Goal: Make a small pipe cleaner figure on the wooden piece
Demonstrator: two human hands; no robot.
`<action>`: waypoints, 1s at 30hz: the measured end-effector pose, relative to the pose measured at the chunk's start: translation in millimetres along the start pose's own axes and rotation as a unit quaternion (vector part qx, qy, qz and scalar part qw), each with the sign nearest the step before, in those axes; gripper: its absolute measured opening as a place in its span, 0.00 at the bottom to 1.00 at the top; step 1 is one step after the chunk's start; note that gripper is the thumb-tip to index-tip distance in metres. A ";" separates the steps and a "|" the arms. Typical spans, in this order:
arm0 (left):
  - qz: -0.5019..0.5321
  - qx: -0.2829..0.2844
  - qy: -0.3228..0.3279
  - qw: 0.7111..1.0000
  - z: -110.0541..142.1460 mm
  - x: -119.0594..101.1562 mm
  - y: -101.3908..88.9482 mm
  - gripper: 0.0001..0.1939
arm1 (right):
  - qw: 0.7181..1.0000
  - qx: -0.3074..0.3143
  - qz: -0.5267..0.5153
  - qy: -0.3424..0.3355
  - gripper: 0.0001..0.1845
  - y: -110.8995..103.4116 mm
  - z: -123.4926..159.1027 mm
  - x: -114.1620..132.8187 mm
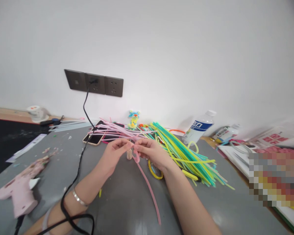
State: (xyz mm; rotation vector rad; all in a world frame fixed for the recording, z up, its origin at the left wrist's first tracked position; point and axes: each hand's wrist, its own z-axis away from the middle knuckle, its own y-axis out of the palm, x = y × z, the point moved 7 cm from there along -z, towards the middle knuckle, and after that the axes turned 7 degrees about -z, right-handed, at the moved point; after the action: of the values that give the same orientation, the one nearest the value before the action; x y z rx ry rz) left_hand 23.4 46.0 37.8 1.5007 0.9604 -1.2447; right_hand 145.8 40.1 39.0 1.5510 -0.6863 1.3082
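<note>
Above the bench (122, 202), the left hand (116, 151) and right hand (152, 152) meet, each grip pinched narrow on a pink stem (148, 186); its loop (137, 159) hangs nearer the right hand, while its long axis runs near and slightly right from both.

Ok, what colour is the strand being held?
The strand is pink, clearest in the head view.

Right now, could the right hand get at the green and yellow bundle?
Probably yes: the green and yellow bundle lies beside the right hand with nothing visibly blocking it, though the hand is holding the pink strip.
</note>
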 end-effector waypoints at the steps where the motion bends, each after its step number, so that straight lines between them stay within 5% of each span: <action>1: 0.004 -0.020 0.004 1.000 0.5 0.5 -1.3 0.12 | 1.000 0.001 -0.006 0.002 0.14 1.5 -0.8 -1.3; 7: 0.043 -0.081 -0.019 0.996 1.3 9.2 -6.8 0.12 | 0.999 -0.041 -0.018 -0.015 0.16 1.8 -5.1 -4.4; 15: -0.003 -0.017 -0.052 0.999 -6.3 10.4 -11.3 0.24 | 0.982 -0.139 -0.072 -0.109 0.20 -13.3 -2.9 10.5; 19: -0.037 0.041 -0.046 0.997 -4.2 8.2 -1.8 0.18 | 0.977 -0.157 -0.073 -0.126 0.17 -14.5 -2.2 12.2; 30: -0.070 -0.036 0.012 0.997 -7.3 -5.4 -17.2 0.15 | 0.988 -0.109 -0.080 -0.075 0.17 -9.7 -5.0 6.7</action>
State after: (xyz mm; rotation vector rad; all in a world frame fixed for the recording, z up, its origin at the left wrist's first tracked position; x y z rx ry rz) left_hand 8.0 57.5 40.6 1.4150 1.1320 -1.2793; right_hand 154.0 49.4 42.2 1.5014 -0.7557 0.9711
